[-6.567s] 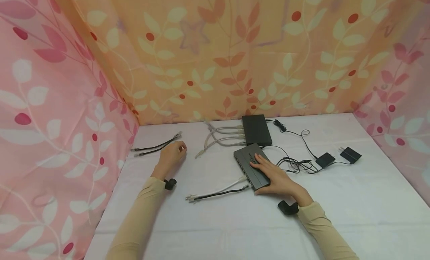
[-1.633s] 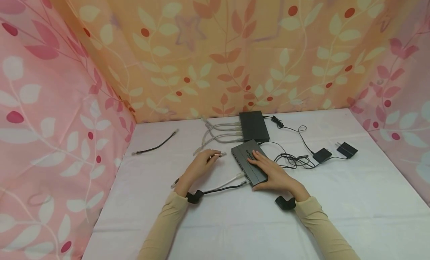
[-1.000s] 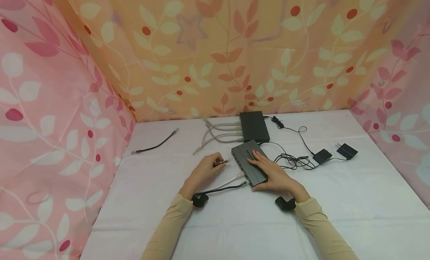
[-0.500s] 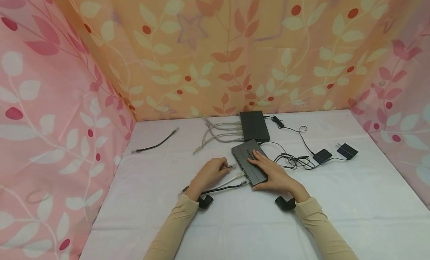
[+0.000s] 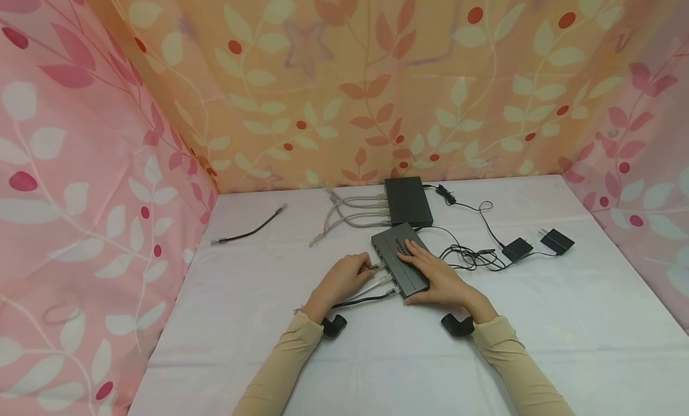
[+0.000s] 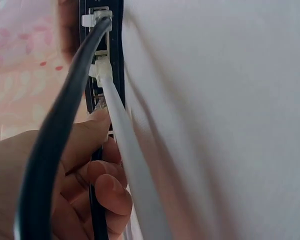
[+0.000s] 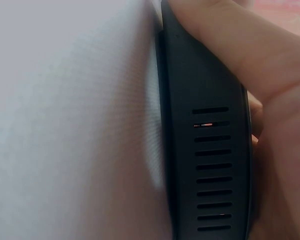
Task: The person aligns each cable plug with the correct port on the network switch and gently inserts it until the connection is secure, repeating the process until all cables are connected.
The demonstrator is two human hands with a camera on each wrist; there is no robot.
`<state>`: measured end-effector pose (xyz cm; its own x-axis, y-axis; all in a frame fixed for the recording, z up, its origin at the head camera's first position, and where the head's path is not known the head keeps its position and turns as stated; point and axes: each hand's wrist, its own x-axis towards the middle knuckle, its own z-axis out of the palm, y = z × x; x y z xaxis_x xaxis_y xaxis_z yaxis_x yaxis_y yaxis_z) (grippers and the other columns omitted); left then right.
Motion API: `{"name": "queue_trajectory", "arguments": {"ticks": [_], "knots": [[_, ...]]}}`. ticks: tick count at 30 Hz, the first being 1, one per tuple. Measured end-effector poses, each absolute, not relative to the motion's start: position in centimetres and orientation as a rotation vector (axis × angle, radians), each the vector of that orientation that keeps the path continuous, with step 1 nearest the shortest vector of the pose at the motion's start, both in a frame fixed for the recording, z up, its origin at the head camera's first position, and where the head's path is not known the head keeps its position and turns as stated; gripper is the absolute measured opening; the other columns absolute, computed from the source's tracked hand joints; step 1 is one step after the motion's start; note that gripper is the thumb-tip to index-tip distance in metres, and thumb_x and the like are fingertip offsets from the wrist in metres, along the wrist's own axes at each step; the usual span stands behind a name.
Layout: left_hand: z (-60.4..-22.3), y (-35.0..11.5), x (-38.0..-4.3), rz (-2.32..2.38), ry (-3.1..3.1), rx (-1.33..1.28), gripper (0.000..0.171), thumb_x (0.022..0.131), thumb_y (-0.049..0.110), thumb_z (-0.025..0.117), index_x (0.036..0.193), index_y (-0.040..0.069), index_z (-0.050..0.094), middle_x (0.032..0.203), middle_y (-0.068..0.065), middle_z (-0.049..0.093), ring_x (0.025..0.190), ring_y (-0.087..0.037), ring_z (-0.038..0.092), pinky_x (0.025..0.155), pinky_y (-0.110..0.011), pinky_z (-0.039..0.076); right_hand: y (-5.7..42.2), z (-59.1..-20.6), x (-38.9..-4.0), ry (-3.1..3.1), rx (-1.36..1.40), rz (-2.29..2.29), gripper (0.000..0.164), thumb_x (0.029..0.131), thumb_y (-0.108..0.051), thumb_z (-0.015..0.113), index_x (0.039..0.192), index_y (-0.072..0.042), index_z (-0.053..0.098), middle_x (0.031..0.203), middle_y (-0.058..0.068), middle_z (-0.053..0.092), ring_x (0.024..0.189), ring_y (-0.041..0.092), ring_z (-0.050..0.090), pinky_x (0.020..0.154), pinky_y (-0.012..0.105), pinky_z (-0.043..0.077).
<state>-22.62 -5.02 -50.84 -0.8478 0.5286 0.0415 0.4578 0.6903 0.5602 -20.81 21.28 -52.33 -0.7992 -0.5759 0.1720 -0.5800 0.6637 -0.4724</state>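
A grey network switch [image 5: 386, 239] marked NETGEAR sits slanted on the white table. My right hand [image 5: 444, 282] holds it down, fingers spread over the top and thumb along the vented near side, which fills the right wrist view. With my left hand [image 5: 343, 277] I pinch a short black ethernet cable [image 6: 97, 212] behind its clear plug [image 6: 101, 104]. That plug is right at a port in the switch's left face, partly hidden by my fingertips. Beside it, a white ethernet cable [image 6: 126, 147] and another black ethernet cable [image 6: 60, 127] are plugged into the same face.
Behind stands a black switch box [image 5: 409, 202] with several grey cables [image 5: 357, 224] at its left side. One loose black cable [image 5: 250, 232] lies at the back left. Two power adapters [image 5: 517, 249] and a bundled black cord [image 5: 476, 258] lie to the right.
My left hand picked one of two loose black cables from the left and brought it rightward to the grey switch's ports. The right hand has stayed on the switch.
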Motion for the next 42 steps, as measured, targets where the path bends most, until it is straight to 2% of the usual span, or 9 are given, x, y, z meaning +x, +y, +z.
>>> {"name": "queue_trajectory", "arguments": {"ticks": [8,19,28,38,42], "knots": [[-50.9,-4.6,-22.6,0.861,2.788,0.807,0.012,0.091,0.028,0.059,0.092,0.016,0.058,0.066,0.008,0.051,0.054,-0.006,0.042,0.050,-0.021,0.036,21.2,-52.3,-20.8,-2.860,0.993,0.821,0.100,0.063,-0.060,0.075,0.144,-0.018,0.034,0.155,0.009,0.014,0.142,0.028,0.013,0.106,0.055,0.025],[-51.4,-4.3,-23.2,0.893,2.753,0.850,0.010,0.091,0.027,0.059,0.091,0.017,0.057,0.074,0.009,0.058,0.060,-0.005,0.049,0.056,-0.021,0.040,21.4,-52.3,-20.8,-2.862,0.989,0.839,0.101,0.063,-0.063,0.073,0.144,-0.018,0.034,0.155,0.010,0.014,0.142,0.029,0.013,0.105,0.056,0.025],[-51.3,-4.3,-23.5,0.915,2.698,0.884,0.012,0.091,0.026,0.058,0.086,0.017,0.053,0.074,0.009,0.057,0.060,-0.006,0.048,0.055,-0.022,0.039,21.2,-52.2,-20.8,-2.870,1.005,0.809,0.098,0.064,-0.063,0.073,0.144,-0.021,0.035,0.155,0.011,0.013,0.141,0.031,0.014,0.102,0.059,0.027],[-51.4,-4.4,-23.6,0.894,2.703,0.854,0.007,0.091,0.031,0.059,0.090,0.024,0.056,0.082,0.013,0.060,0.070,-0.002,0.055,0.062,-0.021,0.045,21.3,-52.3,-20.9,-2.875,0.986,0.800,0.099,0.063,-0.064,0.073,0.144,-0.022,0.035,0.155,0.009,0.013,0.141,0.031,0.014,0.102,0.059,0.027],[-51.4,-4.6,-23.6,0.834,2.758,0.842,0.009,0.089,0.035,0.061,0.091,0.026,0.058,0.081,0.014,0.060,0.070,-0.001,0.055,0.063,-0.021,0.045,21.2,-52.4,-20.9,-2.869,0.991,0.808,0.098,0.063,-0.063,0.073,0.144,-0.022,0.035,0.155,0.009,0.013,0.142,0.030,0.013,0.103,0.058,0.027]]}}
